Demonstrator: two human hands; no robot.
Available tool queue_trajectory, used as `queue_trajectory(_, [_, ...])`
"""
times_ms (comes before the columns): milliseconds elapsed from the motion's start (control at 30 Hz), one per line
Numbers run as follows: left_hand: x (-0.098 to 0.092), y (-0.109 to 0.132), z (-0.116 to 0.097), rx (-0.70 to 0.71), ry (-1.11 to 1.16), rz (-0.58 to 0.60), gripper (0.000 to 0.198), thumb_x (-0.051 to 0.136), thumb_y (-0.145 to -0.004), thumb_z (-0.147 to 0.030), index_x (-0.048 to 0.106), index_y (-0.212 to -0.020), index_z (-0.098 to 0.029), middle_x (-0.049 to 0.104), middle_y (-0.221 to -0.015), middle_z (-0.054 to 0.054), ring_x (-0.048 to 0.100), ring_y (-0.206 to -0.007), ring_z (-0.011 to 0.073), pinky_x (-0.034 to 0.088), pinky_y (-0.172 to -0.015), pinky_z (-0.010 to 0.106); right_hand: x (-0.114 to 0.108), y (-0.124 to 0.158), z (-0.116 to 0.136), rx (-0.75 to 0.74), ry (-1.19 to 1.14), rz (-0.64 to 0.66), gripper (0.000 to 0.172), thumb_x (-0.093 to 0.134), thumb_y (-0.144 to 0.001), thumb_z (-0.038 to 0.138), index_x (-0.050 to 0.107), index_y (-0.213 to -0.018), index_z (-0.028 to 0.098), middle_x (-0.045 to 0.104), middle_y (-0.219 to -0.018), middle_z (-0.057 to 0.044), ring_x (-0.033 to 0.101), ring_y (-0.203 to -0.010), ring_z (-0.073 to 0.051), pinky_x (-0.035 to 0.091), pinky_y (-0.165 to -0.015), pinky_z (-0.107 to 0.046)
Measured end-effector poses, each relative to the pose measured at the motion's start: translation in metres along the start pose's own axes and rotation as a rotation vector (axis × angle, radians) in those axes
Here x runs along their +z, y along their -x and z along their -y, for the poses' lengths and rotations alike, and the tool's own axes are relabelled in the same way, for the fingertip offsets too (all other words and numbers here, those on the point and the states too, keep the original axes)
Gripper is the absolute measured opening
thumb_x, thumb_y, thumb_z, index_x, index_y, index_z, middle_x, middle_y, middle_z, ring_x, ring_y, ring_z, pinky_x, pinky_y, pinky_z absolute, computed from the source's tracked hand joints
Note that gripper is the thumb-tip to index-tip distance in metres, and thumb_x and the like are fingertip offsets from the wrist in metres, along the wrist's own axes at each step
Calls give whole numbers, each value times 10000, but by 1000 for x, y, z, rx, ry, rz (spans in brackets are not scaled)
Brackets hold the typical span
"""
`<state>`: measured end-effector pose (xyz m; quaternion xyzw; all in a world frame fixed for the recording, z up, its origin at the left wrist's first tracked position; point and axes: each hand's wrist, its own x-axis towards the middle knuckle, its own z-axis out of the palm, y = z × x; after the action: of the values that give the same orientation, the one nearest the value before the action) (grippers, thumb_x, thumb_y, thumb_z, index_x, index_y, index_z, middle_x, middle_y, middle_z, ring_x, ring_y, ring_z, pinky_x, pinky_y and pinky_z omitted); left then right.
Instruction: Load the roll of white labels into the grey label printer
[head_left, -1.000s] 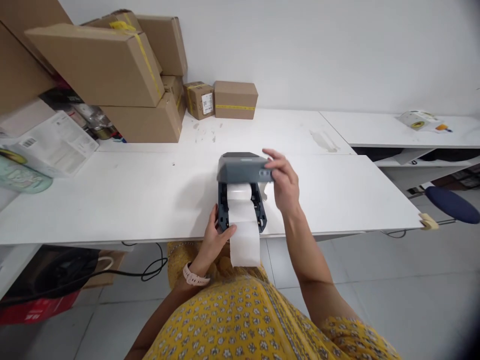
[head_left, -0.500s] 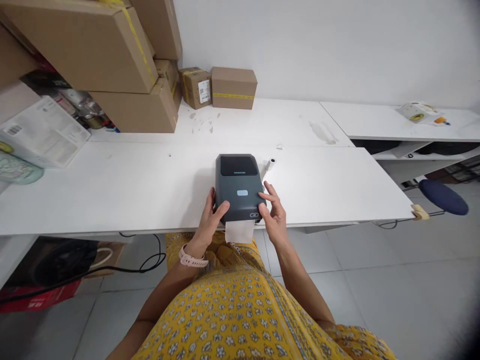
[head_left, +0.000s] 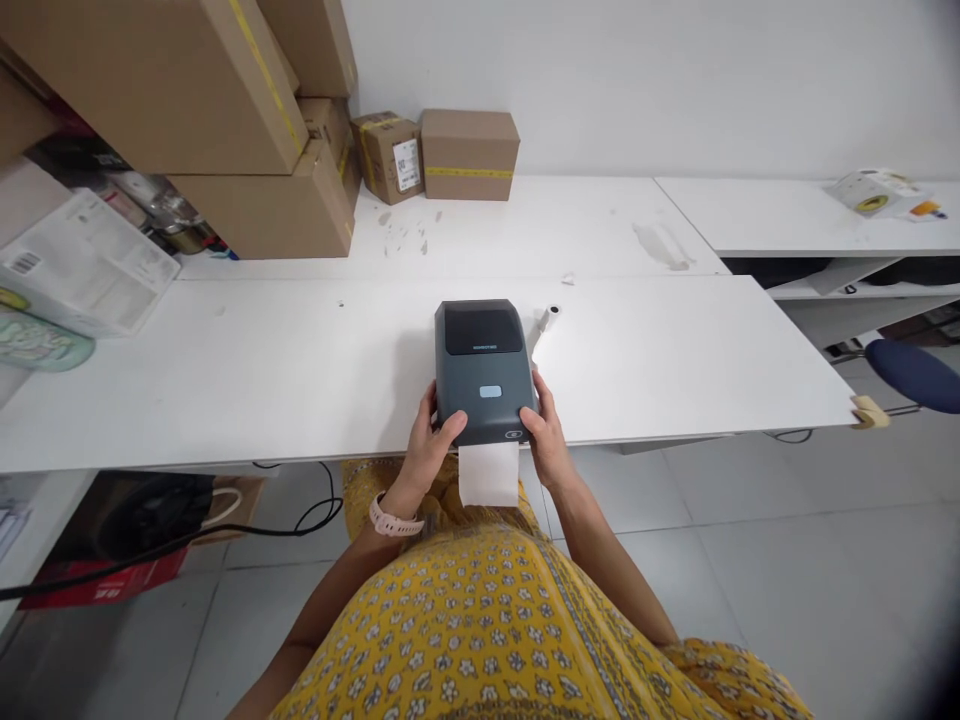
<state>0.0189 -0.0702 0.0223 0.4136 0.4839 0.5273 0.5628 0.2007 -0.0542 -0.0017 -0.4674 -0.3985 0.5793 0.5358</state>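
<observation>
A dark grey label printer (head_left: 486,372) with a black window and a pale blue button sits at the front edge of the white table, held from both sides. My left hand (head_left: 433,440) grips its near left corner, thumb on top and fingers along the side. On the near right corner, my right hand (head_left: 546,435) does the same, its thumb beside the small logo. A blank strip of white paper (head_left: 488,474) hangs out of the printer's front, past the table edge. Just right of the printer lies a small white paper roll (head_left: 551,315) with a loose tail.
Cardboard boxes (head_left: 262,205) are stacked at the back left, with two smaller cartons (head_left: 469,155) by the wall. A white box (head_left: 90,265) and a green cylinder (head_left: 52,345) stand far left. Black cables (head_left: 315,515) run below the white table (head_left: 675,360). A blue stool (head_left: 911,375) is at right.
My right hand's fingers, raised and spread before, have closed round the printer's side. More of the paper strip now shows. The view has shifted slightly.
</observation>
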Motion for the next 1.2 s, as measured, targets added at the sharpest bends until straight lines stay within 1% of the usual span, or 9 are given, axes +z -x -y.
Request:
queue_trajectory(267, [2,2,8,69,-190,-92,688,610,-914,-489,397,-1518,-239,508,-1527,105,474,-1408,294,385,-1177,446,-5,0,-14,-153,225,-6,790,577,-913,585,248,-1577,312,484,-1554,-106,483,-1418,-315,445,-1144,-523])
queue_trajectory(633, [-5,-7,15,89,-192,-23,747,647,-861,-582,444,-1463,-190,558,-1479,133,517,-1368,310,416,-1146,461,-4,-6,-15,-166,184,-23,831,576,-871,622,289,-1554,246,483,-1541,-140,529,-1363,-313,461,-1110,-501])
queue_trajectory(767, [-11,23,20,38,-198,-171,798,675,-832,-609,407,-1471,-213,436,-1571,148,432,-1439,301,426,-1130,443,-5,-5,-12,-131,200,-28,900,611,-838,660,291,-1560,229,506,-1512,-166,533,-1355,-306,436,-1130,-510])
queue_trajectory(800, [-12,35,23,22,-232,-244,786,701,-807,-611,446,-1438,-216,450,-1555,151,447,-1421,306,436,-1114,447,-6,-4,-12,-117,207,-34,907,616,-834,666,293,-1561,228,508,-1508,-173,533,-1355,-306,436,-1129,-512])
queue_trajectory(867, [-13,56,30,-61,-232,-289,637,697,-800,-622,598,-1260,-193,641,-1325,145,587,-1255,310,477,-1046,466,-7,-2,-12,-107,211,-48,901,621,-834,674,309,-1554,232,504,-1513,-179,528,-1363,-308,444,-1120,-514])
queue_trajectory(933, [-9,68,35,-208,-136,-63,539,722,-778,-610,698,-1072,-159,743,-1094,122,665,-1089,298,502,-989,462,-7,-1,-13,-124,217,-40,863,619,-843,671,336,-1539,247,507,-1517,-168,519,-1375,-301,445,-1121,-506])
queue_trajectory(1000, [0,70,37,-325,-2,126,520,782,-737,-566,737,-1020,-132,773,-1016,121,696,-1001,291,521,-934,442,-8,0,-14,-141,225,-19,836,610,-858,664,338,-1537,258,515,-1513,-163,525,-1371,-296,442,-1125,-504])
queue_trajectory(1100, [11,64,33,-377,111,206,516,849,-686,-494,763,-1043,-133,786,-1028,118,715,-964,287,531,-890,414,-8,3,-9,-214,286,-36,813,591,-887,645,302,-1554,281,456,-1561,-162,481,-1413,-306,417,-1138,-539])
queue_trajectory(1200, [15,61,30,-377,108,227,488,855,-692,-476,775,-1038,-141,789,-1030,110,724,-938,276,532,-872,400,-7,8,5,-473,520,-95,559,575,-938,557,478,-1444,342,356,-1634,-75,309,-1519,-308,293,-1207,-595])
